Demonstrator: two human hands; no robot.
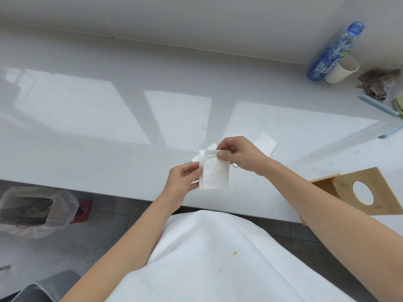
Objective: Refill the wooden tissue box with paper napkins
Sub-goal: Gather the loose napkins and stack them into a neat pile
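Left hand (182, 182) | right hand (236, 154) | both pinch napkin (214, 171) between them

**Count of items on and around a white counter**

Two bare hands: the left hand (182, 180) and the right hand (237, 154), both pinching one folded white paper napkin (214, 171). More napkins lie flat on the counter behind it: one clear napkin (266, 143) to the right, and white edges (210, 147) behind the held one whose number cannot be told. One wooden tissue box (357, 192) with one round hole. One blue plastic bottle (333, 51). One paper cup (342, 69). One crumpled brown cloth (379, 83). One bin (32, 211) lined with a plastic bag, on the floor.
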